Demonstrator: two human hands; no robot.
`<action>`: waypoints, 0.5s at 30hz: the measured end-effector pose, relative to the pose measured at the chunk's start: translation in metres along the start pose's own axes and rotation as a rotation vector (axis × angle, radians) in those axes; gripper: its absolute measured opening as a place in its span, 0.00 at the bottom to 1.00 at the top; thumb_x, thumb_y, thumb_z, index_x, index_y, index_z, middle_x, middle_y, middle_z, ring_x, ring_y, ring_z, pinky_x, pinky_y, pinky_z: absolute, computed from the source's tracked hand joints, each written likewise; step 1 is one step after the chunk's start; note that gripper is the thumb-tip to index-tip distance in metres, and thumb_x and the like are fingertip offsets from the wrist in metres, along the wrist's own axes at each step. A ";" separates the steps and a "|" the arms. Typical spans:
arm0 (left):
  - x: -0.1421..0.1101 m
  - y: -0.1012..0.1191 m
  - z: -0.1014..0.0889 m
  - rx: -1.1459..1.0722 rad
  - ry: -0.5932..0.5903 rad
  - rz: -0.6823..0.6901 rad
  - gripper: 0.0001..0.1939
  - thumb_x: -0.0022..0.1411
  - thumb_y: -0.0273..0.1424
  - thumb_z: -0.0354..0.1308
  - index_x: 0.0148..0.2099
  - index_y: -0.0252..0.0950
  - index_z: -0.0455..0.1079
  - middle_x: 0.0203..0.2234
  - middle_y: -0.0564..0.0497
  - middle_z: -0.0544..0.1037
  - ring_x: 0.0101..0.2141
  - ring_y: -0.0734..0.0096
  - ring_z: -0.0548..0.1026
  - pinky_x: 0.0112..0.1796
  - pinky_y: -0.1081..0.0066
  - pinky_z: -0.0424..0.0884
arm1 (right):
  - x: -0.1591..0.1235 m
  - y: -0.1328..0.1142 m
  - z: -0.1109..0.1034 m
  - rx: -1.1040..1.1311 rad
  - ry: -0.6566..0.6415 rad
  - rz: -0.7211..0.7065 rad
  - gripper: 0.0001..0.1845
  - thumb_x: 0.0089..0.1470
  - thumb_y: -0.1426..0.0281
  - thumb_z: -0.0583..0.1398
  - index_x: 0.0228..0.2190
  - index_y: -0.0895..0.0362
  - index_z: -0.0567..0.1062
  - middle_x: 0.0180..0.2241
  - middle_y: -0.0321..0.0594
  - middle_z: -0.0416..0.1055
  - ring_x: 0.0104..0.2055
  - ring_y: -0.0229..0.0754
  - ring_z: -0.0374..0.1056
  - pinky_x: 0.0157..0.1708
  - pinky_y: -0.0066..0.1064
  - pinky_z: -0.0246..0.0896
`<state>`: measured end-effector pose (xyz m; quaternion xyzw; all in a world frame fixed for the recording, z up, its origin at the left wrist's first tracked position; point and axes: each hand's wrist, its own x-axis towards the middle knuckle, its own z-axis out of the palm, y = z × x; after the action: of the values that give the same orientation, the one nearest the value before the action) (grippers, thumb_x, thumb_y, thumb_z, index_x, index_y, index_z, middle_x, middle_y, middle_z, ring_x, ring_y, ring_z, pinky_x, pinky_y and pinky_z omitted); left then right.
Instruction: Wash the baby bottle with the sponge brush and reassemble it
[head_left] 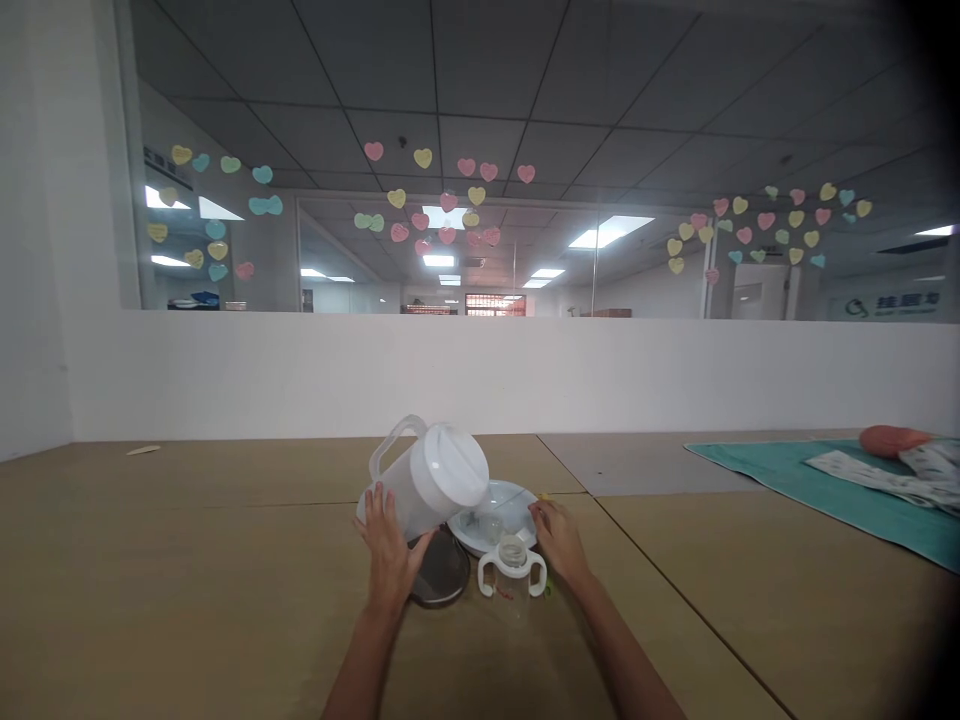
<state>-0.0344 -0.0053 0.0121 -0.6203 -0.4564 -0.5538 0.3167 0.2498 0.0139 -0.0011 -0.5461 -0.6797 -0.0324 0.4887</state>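
Note:
A white translucent plastic pitcher (401, 488) with a white lid and a loop handle leans toward the right. My left hand (388, 550) is wrapped against its lower side, fingers spread along the wall. To the right of the pitcher lies a pale dish (517, 505) with clear items in it that I cannot name. The fingers of my right hand (559, 540) close on the dish's right rim. In front of the dish, between my hands, stands a clear baby bottle (513, 575) with two white handles and no cap on its neck.
A dark round flat object (442, 575) lies partly under the pitcher. On the right, a teal mat (772, 480) carries an orange-red item (892, 441) and a patterned cloth (877, 482). A white wall (450, 375) with a window above bounds the table's back.

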 end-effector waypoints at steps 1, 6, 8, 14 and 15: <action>0.001 0.000 0.000 -0.023 0.000 0.000 0.47 0.56 0.41 0.59 0.67 0.30 0.35 0.61 0.26 0.51 0.62 0.41 0.47 0.55 0.37 0.45 | 0.000 0.000 0.000 -0.004 0.003 0.006 0.23 0.61 0.62 0.44 0.34 0.59 0.75 0.37 0.48 0.74 0.42 0.45 0.67 0.45 0.33 0.56; 0.001 -0.004 -0.003 -0.086 -0.039 0.142 0.45 0.59 0.34 0.57 0.67 0.38 0.30 0.63 0.30 0.47 0.64 0.45 0.42 0.56 0.36 0.44 | 0.000 0.002 0.001 -0.013 0.020 0.006 0.23 0.61 0.62 0.44 0.34 0.59 0.75 0.37 0.48 0.74 0.42 0.45 0.67 0.45 0.33 0.56; 0.001 -0.004 -0.005 -0.119 -0.075 0.190 0.44 0.60 0.32 0.56 0.67 0.40 0.29 0.64 0.32 0.46 0.64 0.47 0.41 0.56 0.37 0.45 | 0.000 0.004 0.001 -0.014 0.031 0.010 0.23 0.61 0.62 0.44 0.34 0.59 0.75 0.37 0.48 0.74 0.41 0.45 0.67 0.45 0.32 0.56; -0.001 -0.003 -0.004 -0.098 -0.067 0.177 0.41 0.60 0.31 0.55 0.66 0.41 0.32 0.63 0.33 0.47 0.64 0.46 0.43 0.56 0.37 0.47 | 0.000 0.002 -0.004 -0.021 0.041 0.049 0.21 0.60 0.64 0.45 0.34 0.59 0.74 0.37 0.48 0.74 0.41 0.44 0.68 0.44 0.31 0.57; -0.001 -0.003 -0.003 -0.079 -0.043 0.131 0.41 0.60 0.32 0.55 0.66 0.40 0.33 0.63 0.32 0.47 0.64 0.46 0.44 0.56 0.38 0.47 | 0.000 0.001 -0.005 -0.027 0.047 0.069 0.21 0.60 0.64 0.44 0.34 0.59 0.74 0.37 0.48 0.74 0.41 0.44 0.68 0.43 0.31 0.57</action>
<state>-0.0379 -0.0072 0.0111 -0.6726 -0.3993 -0.5360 0.3176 0.2536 0.0111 0.0009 -0.5748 -0.6483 -0.0378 0.4979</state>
